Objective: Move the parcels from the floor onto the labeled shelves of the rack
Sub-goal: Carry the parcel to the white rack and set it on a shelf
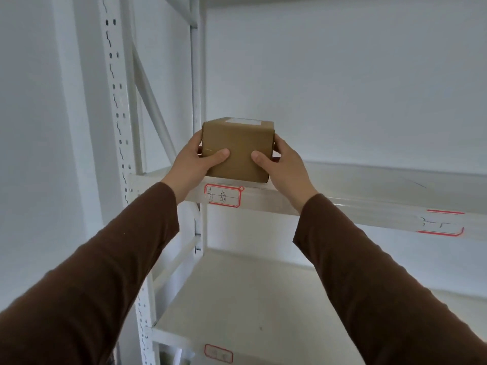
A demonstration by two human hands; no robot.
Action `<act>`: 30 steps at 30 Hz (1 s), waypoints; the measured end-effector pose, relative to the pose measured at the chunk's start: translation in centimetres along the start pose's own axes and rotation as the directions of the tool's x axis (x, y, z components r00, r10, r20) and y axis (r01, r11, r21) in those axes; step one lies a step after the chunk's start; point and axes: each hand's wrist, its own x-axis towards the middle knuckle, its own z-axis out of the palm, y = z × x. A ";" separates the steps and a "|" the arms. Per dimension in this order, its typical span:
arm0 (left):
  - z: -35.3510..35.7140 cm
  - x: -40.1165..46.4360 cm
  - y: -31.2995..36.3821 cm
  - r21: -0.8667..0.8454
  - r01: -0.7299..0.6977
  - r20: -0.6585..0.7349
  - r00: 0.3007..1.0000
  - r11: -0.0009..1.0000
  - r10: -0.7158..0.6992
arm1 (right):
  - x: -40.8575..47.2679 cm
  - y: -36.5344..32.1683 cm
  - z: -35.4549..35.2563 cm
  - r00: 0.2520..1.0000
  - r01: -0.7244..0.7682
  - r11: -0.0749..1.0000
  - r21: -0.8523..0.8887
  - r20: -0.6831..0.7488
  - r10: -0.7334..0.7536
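White walls all round, white metal rack [196, 106] filling the view. Left hand [193, 160] and right hand [283, 164] clamped on opposite sides of a brown parcel [237, 150], thumbs pressed on its near face. Sitting right at the front edge of the upper shelf [369, 177], near its left corner, just above a red-bordered label [223, 195]. Wide open shelf room off to the right and behind. Bare lower shelf [250, 299] beneath.

Head view, close before rack [196, 127]
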 end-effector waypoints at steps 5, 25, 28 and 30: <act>-0.3 3.1 -1.3 0.046 0.065 0.071 0.995 0.997 -0.068 | 2.2 0.8 0.6 0.999 -0.033 0.993 -0.111 0.037 0.037; -2.7 2.7 -2.4 0.204 0.083 0.107 0.989 0.976 -0.106 | 0.9 -0.9 2.7 0.992 -0.026 0.917 -0.399 -0.123 -0.025; -4.1 0.9 -1.9 0.250 0.035 0.051 0.997 0.968 -0.050 | -0.1 -2.0 4.2 0.944 0.142 0.906 -0.400 -0.221 -0.245; -5.6 -0.5 -1.8 0.278 0.004 -0.003 1.000 0.961 -0.003 | -0.8 -2.8 6.0 0.904 0.253 0.891 -0.378 -0.235 -0.356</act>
